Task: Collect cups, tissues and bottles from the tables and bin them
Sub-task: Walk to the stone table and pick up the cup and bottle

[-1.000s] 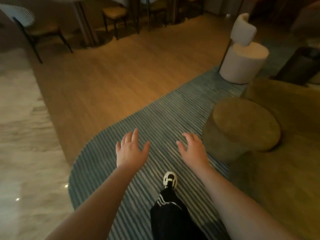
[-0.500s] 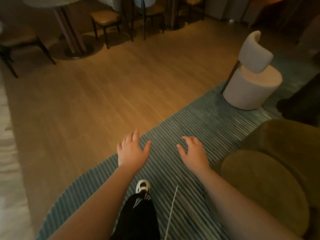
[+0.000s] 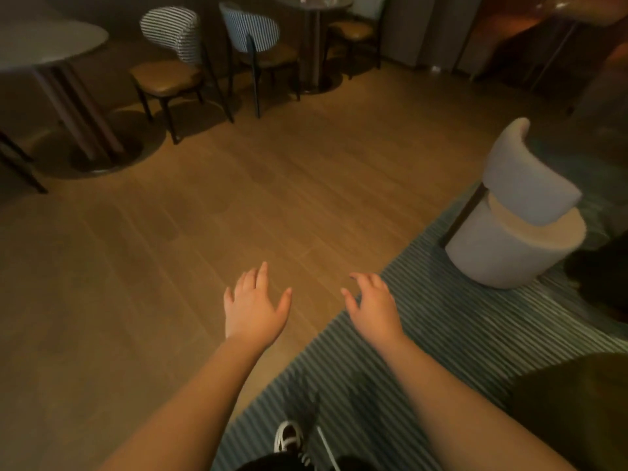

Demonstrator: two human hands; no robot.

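My left hand (image 3: 253, 307) and my right hand (image 3: 373, 305) are held out in front of me, palms down, fingers spread, with nothing in either. They hover over the wooden floor (image 3: 238, 212) at the edge of a striped rug (image 3: 441, 334). A round table (image 3: 312, 3) stands at the far back with some glassy items on top, too dim and cut off to identify. A larger pale round table (image 3: 44, 39) is at the far left; its visible top shows nothing on it. No cups, tissues or bottles can be made out clearly.
Two striped-back chairs (image 3: 170, 62) (image 3: 255, 45) stand between the tables. A pale round chair (image 3: 516, 226) sits on the rug at right. An olive pouf (image 3: 577, 402) is at the lower right. My shoe (image 3: 289, 440) shows at the bottom.
The view has advanced and tilted up: the rug and olive pouf slid down and right, tables and chairs came closer. Both hands kept the same spread pose.
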